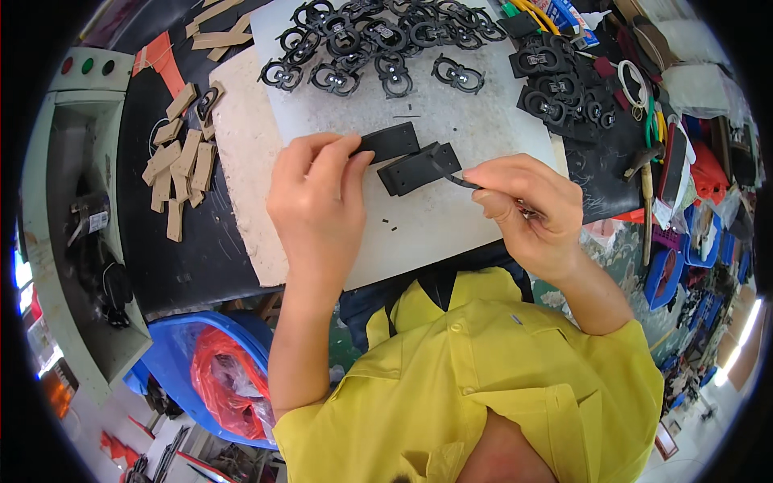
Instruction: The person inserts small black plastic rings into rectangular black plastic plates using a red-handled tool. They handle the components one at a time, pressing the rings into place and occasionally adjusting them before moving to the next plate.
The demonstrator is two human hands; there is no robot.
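My left hand [316, 201] pinches the left end of a flat black rectangular piece [394, 140], which has small holes near its end. Beside it on the pale board [378, 258] lies a small stack of similar black pieces [412, 172], overlapping at slight angles. My right hand [531, 205] is closed on a narrow curved black strip [456, 177]. The strip's far end reaches over the stack's right end; whether it touches cannot be made out. Something small and shiny shows inside the right fingers, too hidden to name.
Black double-ring parts [386, 34] are heaped at the back, with more ring parts on black pieces [555, 88] at right. Tan strips [187, 165] lie left. A hammer [646, 173] sits at the right edge. Below left stands a blue tub [181, 354] holding red plastic bags.
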